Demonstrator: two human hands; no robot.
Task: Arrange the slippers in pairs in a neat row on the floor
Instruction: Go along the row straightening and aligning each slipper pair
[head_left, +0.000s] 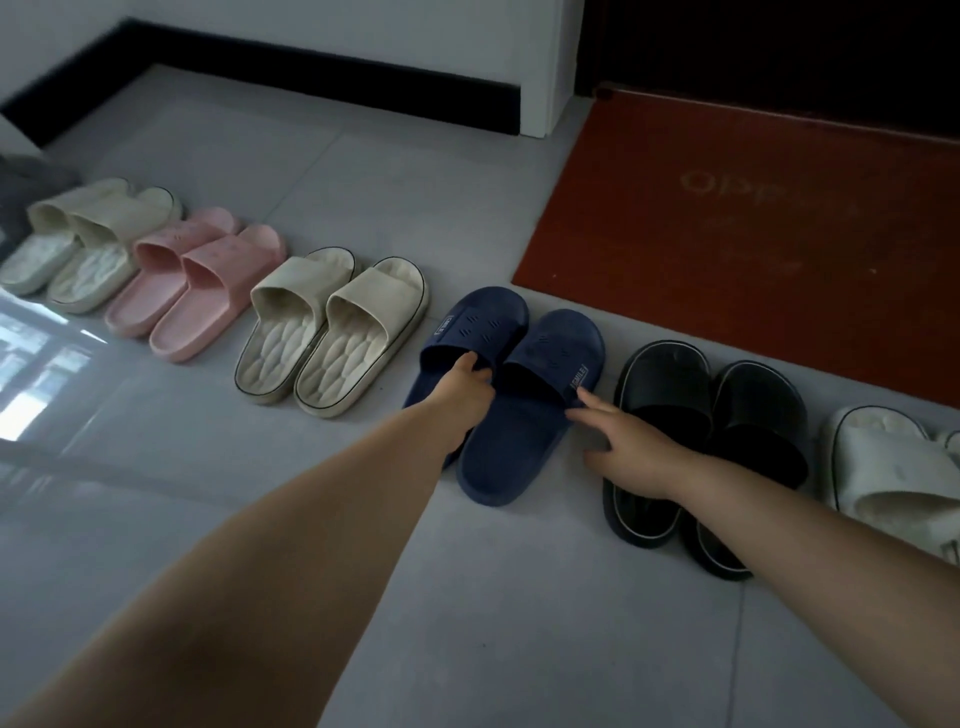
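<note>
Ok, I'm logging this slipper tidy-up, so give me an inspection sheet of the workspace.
Surface: grey tiled floor, glossy, window reflection at left.
Job's things: row of pairs: cream pair, pink pair, beige pair, navy pair, black pair; white slipper at right edge, cut off.
Clutter: nothing seen.
Hands: left hand grips left navy slipper's strap; right hand open, fingertips at right navy slipper.
Cables: nothing seen.
Surroundings: red doormat, dark skirting, white wall.

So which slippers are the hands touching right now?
The dark blue pair, fourth from the left in the row. The left hand grips one strap and the right hand touches the other slipper; the cream, pink and black pairs lie untouched.
</note>
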